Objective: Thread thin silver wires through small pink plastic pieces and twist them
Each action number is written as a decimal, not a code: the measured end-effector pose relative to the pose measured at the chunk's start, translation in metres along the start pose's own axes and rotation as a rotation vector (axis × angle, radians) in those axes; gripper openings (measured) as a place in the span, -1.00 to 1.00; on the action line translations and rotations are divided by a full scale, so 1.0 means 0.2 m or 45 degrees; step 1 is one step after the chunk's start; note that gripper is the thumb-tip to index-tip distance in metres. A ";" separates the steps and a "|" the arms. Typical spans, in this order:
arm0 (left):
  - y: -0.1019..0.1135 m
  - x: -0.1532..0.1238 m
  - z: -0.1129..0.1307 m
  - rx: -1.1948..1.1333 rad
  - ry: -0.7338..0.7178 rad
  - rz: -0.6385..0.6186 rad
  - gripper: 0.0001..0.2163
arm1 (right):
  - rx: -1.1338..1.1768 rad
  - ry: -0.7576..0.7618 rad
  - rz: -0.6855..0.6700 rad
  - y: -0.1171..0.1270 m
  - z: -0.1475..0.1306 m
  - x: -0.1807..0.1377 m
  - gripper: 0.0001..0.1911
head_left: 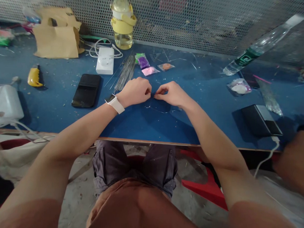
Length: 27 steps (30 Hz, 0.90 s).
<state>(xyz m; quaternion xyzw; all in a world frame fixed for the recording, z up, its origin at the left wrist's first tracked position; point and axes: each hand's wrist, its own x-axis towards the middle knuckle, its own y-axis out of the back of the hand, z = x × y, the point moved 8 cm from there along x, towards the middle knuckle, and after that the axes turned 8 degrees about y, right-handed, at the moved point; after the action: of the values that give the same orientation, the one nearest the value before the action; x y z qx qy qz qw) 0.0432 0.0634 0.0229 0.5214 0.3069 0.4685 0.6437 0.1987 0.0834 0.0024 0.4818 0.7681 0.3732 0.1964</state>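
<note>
From where I stand, the left hand (136, 90) and right hand (172, 93) nearly meet, fingertips pinched, any hold too fine to tell. The wires (126, 72) lie on the bench (151, 129) just beyond the left hand, the nearer of the 2, slanting near-left to far-right.

yellow bottle (122, 26) before perforated panel (208, 25)

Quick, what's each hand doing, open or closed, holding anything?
Left hand: closed, curled in; cannot tell whether it holds anything.
Right hand: closed in a pinch; anything held is too small to make out.
</note>
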 end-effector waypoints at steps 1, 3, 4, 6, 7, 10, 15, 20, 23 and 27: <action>-0.01 0.01 -0.02 -0.024 0.005 0.024 -0.76 | 0.006 0.015 -0.015 0.00 0.00 0.00 -0.94; -0.02 0.02 -0.05 -0.074 -0.003 0.049 -0.77 | 0.001 0.067 -0.059 0.00 -0.01 -0.01 -0.89; -0.03 0.03 -0.05 -0.109 -0.011 0.050 -0.79 | -0.005 0.107 -0.078 0.00 -0.03 -0.01 -0.86; -0.04 0.04 -0.06 -0.208 -0.025 0.050 -0.82 | -0.014 0.213 -0.069 0.01 -0.06 -0.02 -0.79; -0.05 0.05 -0.06 -0.279 -0.028 0.052 -0.84 | -0.020 0.272 -0.036 0.03 -0.09 -0.03 -0.76; -0.04 0.08 -0.10 -0.613 0.002 0.057 -0.89 | -0.069 0.442 0.127 0.09 -0.15 -0.05 -0.71; -0.03 0.09 -0.12 -1.315 0.119 0.017 -0.84 | -0.171 0.646 0.389 0.17 -0.19 -0.08 -0.67; 0.03 0.05 -0.06 -1.573 0.075 0.052 -0.90 | -0.157 0.702 0.584 0.20 -0.17 -0.11 -0.61; 0.05 0.04 -0.05 -1.607 0.031 0.111 -0.91 | -0.098 0.714 0.652 0.20 -0.17 -0.11 -0.58; 0.06 0.04 -0.05 -1.633 -0.010 0.181 -0.89 | -0.034 0.722 0.719 0.19 -0.18 -0.11 -0.53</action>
<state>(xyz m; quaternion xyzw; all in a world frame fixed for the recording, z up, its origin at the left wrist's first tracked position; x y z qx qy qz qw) 0.0337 0.0758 0.0330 0.0539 -0.0717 0.5985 0.7961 0.2089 0.0599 0.0533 0.5494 0.6244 0.5405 -0.1275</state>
